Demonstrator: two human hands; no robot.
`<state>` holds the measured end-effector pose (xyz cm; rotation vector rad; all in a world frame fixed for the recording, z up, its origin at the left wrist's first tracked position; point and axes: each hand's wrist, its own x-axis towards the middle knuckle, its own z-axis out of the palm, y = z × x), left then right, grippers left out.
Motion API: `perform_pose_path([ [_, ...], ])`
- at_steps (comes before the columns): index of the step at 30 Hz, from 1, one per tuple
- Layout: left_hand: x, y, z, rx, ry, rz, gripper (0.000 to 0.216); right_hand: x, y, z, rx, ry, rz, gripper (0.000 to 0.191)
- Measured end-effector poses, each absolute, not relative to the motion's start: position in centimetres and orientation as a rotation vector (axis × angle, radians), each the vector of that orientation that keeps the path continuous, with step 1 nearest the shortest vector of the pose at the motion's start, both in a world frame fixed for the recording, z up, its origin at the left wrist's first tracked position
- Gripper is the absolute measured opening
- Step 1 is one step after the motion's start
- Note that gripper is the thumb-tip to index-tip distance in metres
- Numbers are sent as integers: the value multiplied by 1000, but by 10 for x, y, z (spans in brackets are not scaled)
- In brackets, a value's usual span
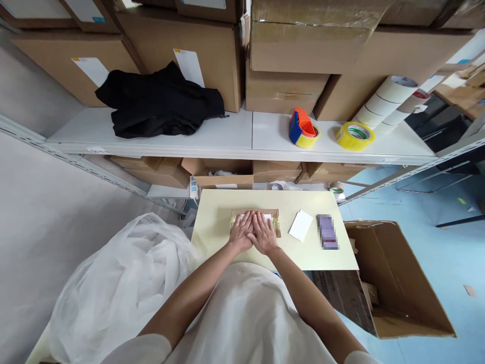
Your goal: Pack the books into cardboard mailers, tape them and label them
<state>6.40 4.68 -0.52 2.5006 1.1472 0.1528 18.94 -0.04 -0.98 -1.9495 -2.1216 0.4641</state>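
Observation:
A small cardboard box [278,227] with tape at its ends lies on the pale yellow table [212,202]. On its top is a white label [268,217], partly hidden under my fingers. My left hand [242,231] rests flat on the left half of the label, fingers stretched out. Beside it my right hand [262,232] presses flat on the other half, the two hands touching each other. To the right of the box lie a white card or pad [300,225] and a blurred purple item [328,232].
A large open carton [401,273] stands on the floor at the right. White plastic wrapping [129,283] bulges at the left. The shelf [242,144] behind holds a tape dispenser [303,129], yellow tape [355,136], label rolls [382,103], black cloth [162,101] and stacked boxes [295,55].

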Motion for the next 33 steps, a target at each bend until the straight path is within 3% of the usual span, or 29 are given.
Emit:
perform_pose_path([
  [9,50,56,-5,2323,1534,193,68,218,-15,-14,-2463,-1688,433,60],
  [12,48,61,-13,2170,1592,308,72,214,-14,-19,-2436,-1570,451,57],
  [18,37,77,-39,1717,1516,645,102,216,-15,-36,-2206,-1320,508,62],
  [23,31,75,-44,1593,1496,680,91,226,-19,-36,-2144,-1115,661,71],
  [33,7,69,-13,1486,1467,330,65,233,-18,-15,-2125,-863,831,57],
])
